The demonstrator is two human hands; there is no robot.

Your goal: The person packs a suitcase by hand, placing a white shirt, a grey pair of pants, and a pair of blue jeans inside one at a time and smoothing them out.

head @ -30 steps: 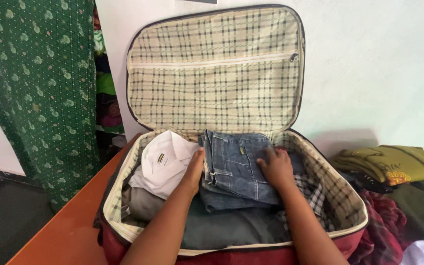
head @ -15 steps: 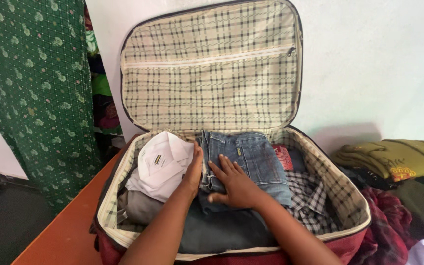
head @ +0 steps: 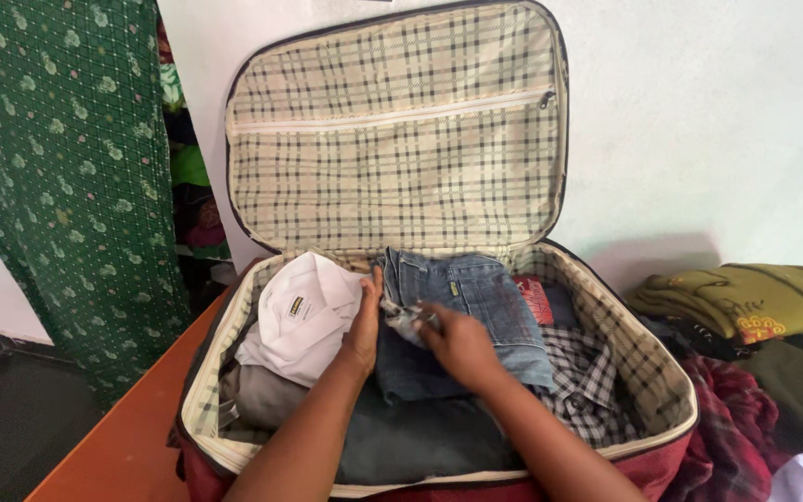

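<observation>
Head view shows the two arms reaching down into an open suitcase [head: 234,455] that sits on an orange counter [head: 132,437]. Nearest in the case lies a dark cloth [head: 420,437], and a grey one [head: 271,395] is beside it on the left. The left hand [head: 364,321] stands on its edge between the white shirt [head: 304,316] and the jeans [head: 462,321]; its fingers are straight and close together, holding nothing. The right hand [head: 457,339] rests on the jeans, and its fingers pinch a loose bit of denim at the left edge. The jeans sit folded in the middle of the case, on top of the dark cloth.

It looks like much is done: the case is already quite full, with a checked shirt [head: 587,381] on the right and something red [head: 536,297] behind it. The jeans seem to need only a last tuck.

More is left to pack, it seems. A green top [head: 745,302] and a dark red cloth [head: 727,418] wait in a pile on the right, outside the case. The lid [head: 401,130] stands up against the wall, out of the way. A green curtain [head: 58,167] hangs far left. Nothing blocks the hands.
</observation>
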